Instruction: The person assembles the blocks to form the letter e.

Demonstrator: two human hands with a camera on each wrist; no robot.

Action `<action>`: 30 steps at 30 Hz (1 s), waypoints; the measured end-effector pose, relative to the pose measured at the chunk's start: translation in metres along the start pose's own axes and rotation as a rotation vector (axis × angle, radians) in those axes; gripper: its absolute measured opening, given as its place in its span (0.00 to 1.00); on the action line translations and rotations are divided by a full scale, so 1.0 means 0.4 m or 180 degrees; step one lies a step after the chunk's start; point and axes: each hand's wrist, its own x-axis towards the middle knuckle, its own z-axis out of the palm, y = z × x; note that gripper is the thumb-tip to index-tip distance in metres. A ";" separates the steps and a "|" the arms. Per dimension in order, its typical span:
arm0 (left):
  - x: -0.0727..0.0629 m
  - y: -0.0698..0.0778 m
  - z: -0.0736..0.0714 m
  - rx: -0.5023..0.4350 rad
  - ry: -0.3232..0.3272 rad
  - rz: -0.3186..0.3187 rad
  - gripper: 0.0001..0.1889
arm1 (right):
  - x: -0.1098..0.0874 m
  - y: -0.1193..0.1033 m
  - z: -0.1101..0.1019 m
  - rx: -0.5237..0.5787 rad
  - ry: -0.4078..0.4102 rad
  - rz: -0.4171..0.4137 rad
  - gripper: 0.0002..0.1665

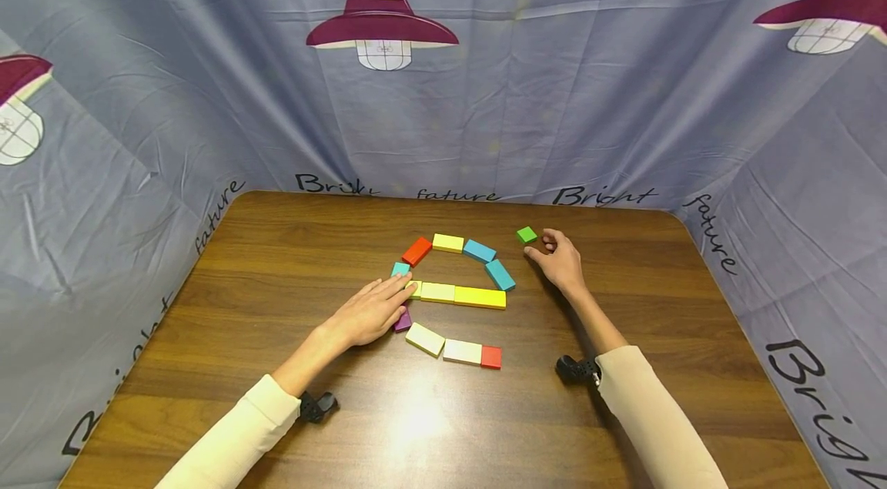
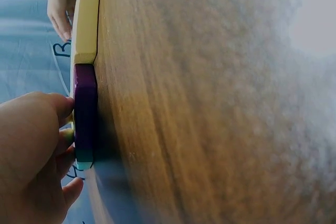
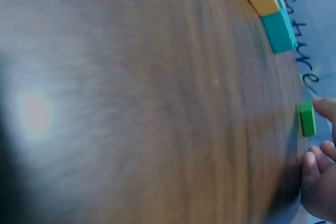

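Coloured wooden blocks form a rounded letter-e outline on the table. My left hand (image 1: 372, 312) lies over the outline's left side, fingers extended, partly covering a purple block (image 1: 403, 320) and a teal block (image 1: 400, 269). In the left wrist view, the thumb is right at the upper edge of the purple block (image 2: 85, 103). Off the outline, at the upper right, lies a small green block (image 1: 527, 235). My right hand (image 1: 563, 262) is just right of it, thumb and fingers apart with nothing between them. In the right wrist view, a fingertip appears close by the green block (image 3: 307, 118).
A red block (image 1: 417, 251), a yellow block (image 1: 448, 243) and two blue blocks (image 1: 500, 274) make the upper arc. A long yellow block (image 1: 480, 297) ends the middle bar. Cream blocks (image 1: 425, 339) and a small red block (image 1: 491, 357) curve below. Printed curtain (image 1: 554, 127) surrounds the wooden table (image 1: 277, 242).
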 end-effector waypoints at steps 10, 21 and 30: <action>0.003 -0.002 0.006 -0.0008 -0.0056 -0.0008 0.26 | 0.044 0.015 0.022 -0.0268 0.0152 -0.0111 0.28; 0.002 -0.004 0.002 -0.0008 -0.0027 -0.0022 0.25 | 0.021 0.027 0.005 0.0009 0.0214 -0.0093 0.23; 0.002 -0.007 0.004 0.0038 -0.0086 -0.0028 0.26 | -0.107 0.060 -0.088 0.0853 -0.0384 0.0199 0.27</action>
